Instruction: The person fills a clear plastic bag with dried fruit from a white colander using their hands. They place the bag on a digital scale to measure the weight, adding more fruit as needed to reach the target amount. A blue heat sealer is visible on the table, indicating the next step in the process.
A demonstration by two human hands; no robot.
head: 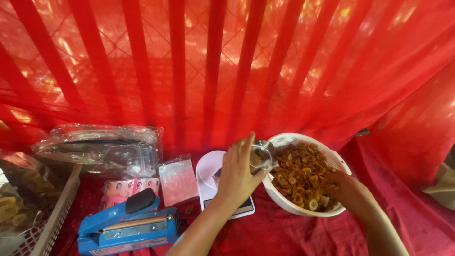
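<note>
- Red cloth [284, 232] covers the table.
- Left hand [235, 173] pinches a clear bag [263, 155] open at the white bowl [284, 201] rim.
- Right hand [348, 189] digs into the bowl's banana chips [298, 173]; grip hidden, cannot tell.

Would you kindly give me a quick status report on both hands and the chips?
Left hand holding clear bag open at white bowl rim. Right hand in banana chips. Scale beneath left hand. Nothing obstructing.
</note>
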